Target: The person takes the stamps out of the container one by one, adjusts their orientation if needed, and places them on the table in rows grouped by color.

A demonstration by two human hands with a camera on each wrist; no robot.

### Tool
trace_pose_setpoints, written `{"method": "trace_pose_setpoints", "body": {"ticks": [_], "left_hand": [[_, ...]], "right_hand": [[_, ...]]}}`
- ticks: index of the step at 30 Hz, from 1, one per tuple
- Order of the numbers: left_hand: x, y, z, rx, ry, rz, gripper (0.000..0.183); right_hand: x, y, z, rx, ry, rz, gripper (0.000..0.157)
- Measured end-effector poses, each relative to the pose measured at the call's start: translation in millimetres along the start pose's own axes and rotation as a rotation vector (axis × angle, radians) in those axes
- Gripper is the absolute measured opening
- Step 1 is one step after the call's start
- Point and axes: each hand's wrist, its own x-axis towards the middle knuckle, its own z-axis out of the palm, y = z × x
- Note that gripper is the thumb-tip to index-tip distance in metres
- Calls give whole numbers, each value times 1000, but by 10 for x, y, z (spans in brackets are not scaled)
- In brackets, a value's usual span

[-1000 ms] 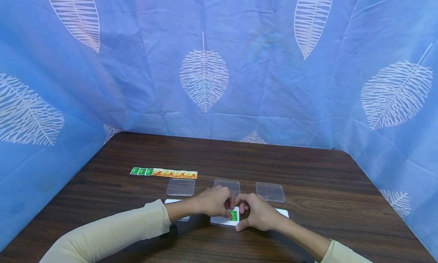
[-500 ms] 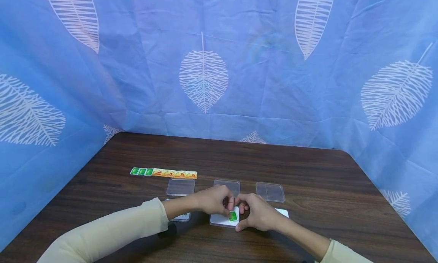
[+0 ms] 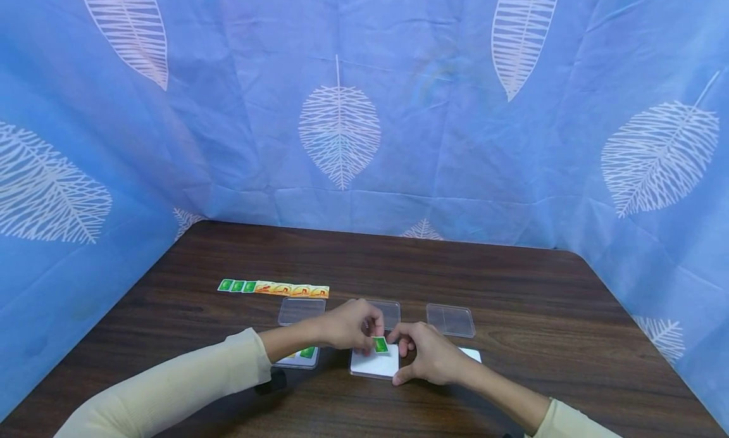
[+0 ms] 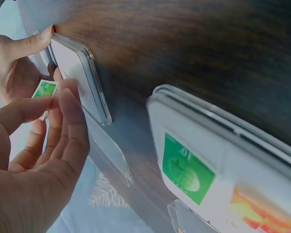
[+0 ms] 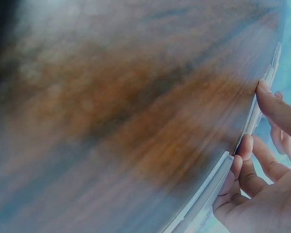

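My left hand (image 3: 344,326) pinches a small green stamp (image 3: 380,344) with a pale border between thumb and fingertips. In the head view the stamp overlaps the far part of the middle case (image 3: 373,364), a clear plastic box with a plain white insert. At this case's right side my right hand (image 3: 431,357) holds on, thumb at the near corner and fingers at the far one. Filling much of the left wrist view, the left case (image 4: 223,133) bears a green stamp (image 4: 186,170) and an orange one (image 4: 262,211) on white; my left forearm partly covers it in the head view.
Toward the back left of the brown table (image 3: 484,273) lies a row of green stamps (image 3: 237,286) and orange stamps (image 3: 292,290). Clear lids lie behind the cases: left (image 3: 300,311), middle (image 3: 388,312) and right (image 3: 450,319). Beyond my right wrist, another white case (image 3: 471,354) shows partly.
The green stamp has risen off the right part of the middle case's white insert and moved left and away, with my left hand. My right hand has kept its place.
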Motion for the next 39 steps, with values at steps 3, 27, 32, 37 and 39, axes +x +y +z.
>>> {"method": "trace_pose_setpoints", "body": {"ticks": [3,27,32,37,39], "left_hand": [[-10,-9,-18,-24,7,8,21],[-105,-58,-145,-33,16,18,16],[-127,-82,-154,-49,27,27,15],[-149,-117,-171,-81,37,41,14],[-155,-134,-183,-104,34,49,14]], "right_hand": [[-2,2,3,6,-3,-3,50],[0,-13,-6,4,-7,-12,50],[-1,-16,-8,-6,-7,-15,50],[-3,-14,-6,-14,-3,-19,49],[-3,-13,-5,-17,0,-20,49]]}}
